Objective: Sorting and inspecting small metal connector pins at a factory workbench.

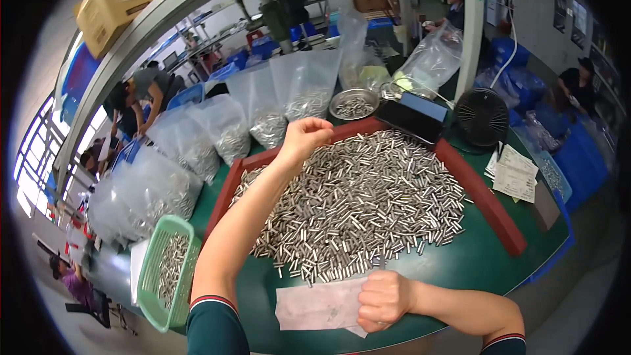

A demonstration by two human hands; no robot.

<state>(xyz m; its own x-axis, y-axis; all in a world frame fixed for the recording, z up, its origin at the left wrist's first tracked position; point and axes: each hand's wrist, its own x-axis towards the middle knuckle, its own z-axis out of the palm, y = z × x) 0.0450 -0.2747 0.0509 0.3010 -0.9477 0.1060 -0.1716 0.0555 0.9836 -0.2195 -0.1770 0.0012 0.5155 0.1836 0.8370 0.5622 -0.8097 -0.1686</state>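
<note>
A broad heap of small metal pins lies on the green tabletop. My left hand reaches over the heap's far left side, near the red wooden border and the metal bowl. Its fingers are pinched together, and anything between them is too small to make out. At the heap's near edge, my right hand is closed in a fist on the right end of a pinkish-white cloth or paper sheet. Whatever that fist holds is hidden; a thin grey piece shows just above it.
Red wooden strips border the heap. A green basket of pins stands left, beside plastic bags of metal pieces. At the back are a metal bowl, a phone and a black fan. Papers lie right. People work beyond.
</note>
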